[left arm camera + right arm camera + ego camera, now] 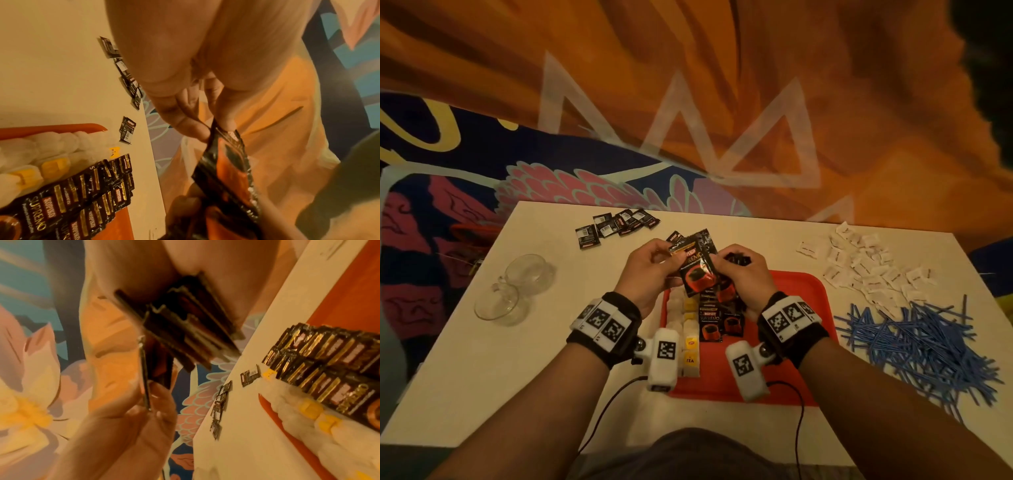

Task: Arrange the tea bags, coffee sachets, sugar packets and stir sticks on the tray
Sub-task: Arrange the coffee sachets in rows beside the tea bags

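Above the far end of the red tray (pixel 794 346), both hands hold black-and-red coffee sachets. My left hand (pixel 671 262) pinches the top edge of one sachet (pixel 697 270) between thumb and fingers (pixel 193 128); that sachet (pixel 226 165) hangs down. My right hand (pixel 719 265) grips a fanned stack of sachets (pixel 185 324) and touches the single one. On the tray, tea bags (pixel 690 339) with yellow tags lie in a column along the left side, with overlapping coffee sachets (pixel 710 325) beside them. White sugar packets (pixel 866 270) and blue stir sticks (pixel 917 346) lie on the table to the right.
Several loose coffee sachets (pixel 616 224) lie near the table's far edge. Two clear glass cups (pixel 517 287) stand on the left of the white table (pixel 482 359). Patterned bedding surrounds the table. Cables run from both wrist cameras toward me.
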Demonstrator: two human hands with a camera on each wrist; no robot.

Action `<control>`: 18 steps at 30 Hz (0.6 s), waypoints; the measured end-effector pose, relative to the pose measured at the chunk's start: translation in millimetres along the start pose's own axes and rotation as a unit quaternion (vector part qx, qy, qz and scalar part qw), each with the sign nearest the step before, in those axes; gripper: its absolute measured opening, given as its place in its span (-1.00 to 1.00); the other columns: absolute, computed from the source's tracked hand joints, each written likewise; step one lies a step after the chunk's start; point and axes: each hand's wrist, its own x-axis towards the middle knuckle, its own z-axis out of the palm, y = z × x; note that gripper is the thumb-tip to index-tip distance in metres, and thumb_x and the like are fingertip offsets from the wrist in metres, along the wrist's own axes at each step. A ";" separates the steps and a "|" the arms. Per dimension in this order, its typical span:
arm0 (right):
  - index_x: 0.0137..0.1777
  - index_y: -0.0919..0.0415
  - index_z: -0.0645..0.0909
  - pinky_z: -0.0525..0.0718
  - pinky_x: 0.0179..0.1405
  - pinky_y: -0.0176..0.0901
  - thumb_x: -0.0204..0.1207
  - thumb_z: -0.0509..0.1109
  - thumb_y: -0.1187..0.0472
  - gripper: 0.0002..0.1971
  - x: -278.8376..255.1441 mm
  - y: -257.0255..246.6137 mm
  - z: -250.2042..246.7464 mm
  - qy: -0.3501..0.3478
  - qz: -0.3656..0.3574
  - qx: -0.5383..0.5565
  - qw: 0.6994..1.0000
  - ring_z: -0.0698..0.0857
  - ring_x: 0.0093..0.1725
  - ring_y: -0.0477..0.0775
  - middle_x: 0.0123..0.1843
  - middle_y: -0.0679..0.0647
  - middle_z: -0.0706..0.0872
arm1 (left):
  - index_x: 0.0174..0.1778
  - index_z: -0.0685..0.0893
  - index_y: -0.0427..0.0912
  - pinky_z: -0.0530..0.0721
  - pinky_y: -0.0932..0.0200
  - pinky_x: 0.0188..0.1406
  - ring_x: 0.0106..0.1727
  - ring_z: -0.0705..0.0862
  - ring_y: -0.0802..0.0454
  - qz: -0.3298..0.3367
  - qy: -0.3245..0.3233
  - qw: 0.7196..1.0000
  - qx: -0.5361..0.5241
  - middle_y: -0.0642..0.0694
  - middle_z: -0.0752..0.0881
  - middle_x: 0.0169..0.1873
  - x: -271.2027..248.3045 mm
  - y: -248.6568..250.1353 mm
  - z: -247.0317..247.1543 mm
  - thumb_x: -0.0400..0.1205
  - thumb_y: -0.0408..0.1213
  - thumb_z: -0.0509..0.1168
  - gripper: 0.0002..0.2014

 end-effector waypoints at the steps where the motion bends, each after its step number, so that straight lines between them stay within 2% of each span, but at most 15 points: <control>1: -0.29 0.15 0.68 0.68 -0.39 -0.12 0.51 0.51 0.31 -0.84 -0.1 0.1 0.7 -0.023 0.009 0.022 0.999 0.73 -0.28 0.14 -0.23 0.19 0.74 | -0.06 0.60 -0.20 0.71 0.13 -0.30 -0.18 0.77 -0.06 0.009 -0.002 1.000 0.018 -0.15 0.78 -0.18 0.4 -0.2 2.4 0.67 -0.44 0.36 -0.91; 3: -0.23 0.19 0.70 0.71 -0.15 0.00 0.53 0.49 0.28 -0.89 -0.8 -0.5 -1.3 -0.059 0.026 0.055 0.996 0.74 -0.18 0.19 -0.18 0.22 0.75 | -0.04 0.57 -0.19 0.69 0.08 -0.29 -0.19 0.77 -0.12 0.021 0.000 0.999 0.036 -0.19 0.80 -0.22 1.9 0.1 3.0 0.67 -0.44 0.36 -0.90; 5: -0.17 0.26 0.67 0.73 -0.07 0.05 0.56 0.46 0.22 -0.87 -0.3 -1.1 -6.3 -0.088 0.050 0.098 0.990 0.73 -0.14 0.22 -0.15 0.26 0.73 | -0.04 0.56 -0.19 0.69 0.03 -0.22 -0.21 0.77 -0.15 0.024 -0.006 0.999 0.037 -0.24 0.81 -0.24 2.3 2.3 1.1 0.67 -0.46 0.35 -0.89; 7: 0.03 0.43 0.61 0.73 0.08 0.19 0.51 0.52 0.12 -0.66 1.4 -1.1 -10.3 -0.117 0.078 0.148 0.979 0.73 0.00 0.33 0.01 0.43 0.70 | -0.03 0.56 -0.21 0.71 0.07 -0.23 -0.30 0.77 -0.09 0.028 -0.030 0.998 0.048 -0.22 0.82 -0.31 0.3 4.8 0.4 0.67 -0.48 0.34 -0.89; 9: 0.26 0.44 0.53 0.67 0.22 0.32 0.38 0.62 0.08 -0.42 1.2 -3.1 -9.7 -0.160 0.094 0.156 0.970 0.69 0.15 0.42 0.21 0.50 0.64 | -0.01 0.58 -0.24 0.74 0.07 -0.22 -0.34 0.77 -0.05 0.031 -0.060 0.995 0.069 -0.21 0.81 -0.35 -2.0 5.6 4.1 0.66 -0.49 0.35 -0.89; 11: 0.27 0.34 0.52 0.73 0.10 0.23 0.31 0.64 0.16 -0.42 -0.5 -5.4 -4.0 -0.188 0.093 0.146 0.967 0.73 0.07 0.35 0.14 0.39 0.70 | -0.01 0.60 -0.22 0.74 0.01 -0.18 -0.33 0.76 -0.05 0.050 -0.063 0.989 0.128 -0.25 0.81 -0.35 -3.8 4.2 11.2 0.63 -0.45 0.42 -0.87; 13: 0.19 0.26 0.53 0.76 -0.04 0.12 0.33 0.58 0.30 -0.55 -2.3 -7.2 2.5 -0.189 0.091 0.148 0.966 0.75 -0.07 0.25 -0.01 0.28 0.72 | -0.11 0.64 -0.14 0.70 0.00 -0.22 -0.37 0.68 0.04 0.088 -0.022 0.974 0.209 -0.17 0.77 -0.38 -3.5 1.4 17.5 0.56 -0.38 0.48 -0.86; 15: 0.17 0.25 0.54 0.76 -0.08 0.10 0.35 0.53 0.40 -0.60 -2.9 -6.7 5.1 -0.177 0.086 0.162 0.967 0.76 -0.10 0.24 -0.05 0.26 0.72 | -0.19 0.65 -0.09 0.63 0.16 -0.31 -0.44 0.58 0.18 0.116 0.026 0.963 0.241 0.01 0.70 -0.37 -4.1 1.0 22.0 0.53 -0.37 0.50 -0.85; 16: 0.14 0.25 0.55 0.76 -0.11 0.10 0.38 0.50 0.46 -0.64 -3.1 -6.4 5.3 -0.171 0.085 0.164 0.968 0.76 -0.11 0.24 -0.06 0.26 0.72 | -0.20 0.65 -0.09 0.61 0.21 -0.34 -0.46 0.55 0.22 0.125 0.040 0.960 0.249 0.04 0.66 -0.36 -5.0 0.9 23.9 0.53 -0.36 0.52 -0.84; 18: 0.06 0.26 0.55 0.75 -0.17 0.07 0.45 0.40 0.56 -0.72 -4.8 -6.7 5.7 -0.160 0.080 0.164 0.970 0.75 -0.17 0.24 -0.12 0.26 0.71 | -0.21 0.66 -0.08 0.57 0.20 -0.33 -0.40 0.50 0.16 0.131 0.051 0.953 0.267 0.02 0.56 -0.36 -6.7 0.0 26.2 0.52 -0.32 0.54 -0.84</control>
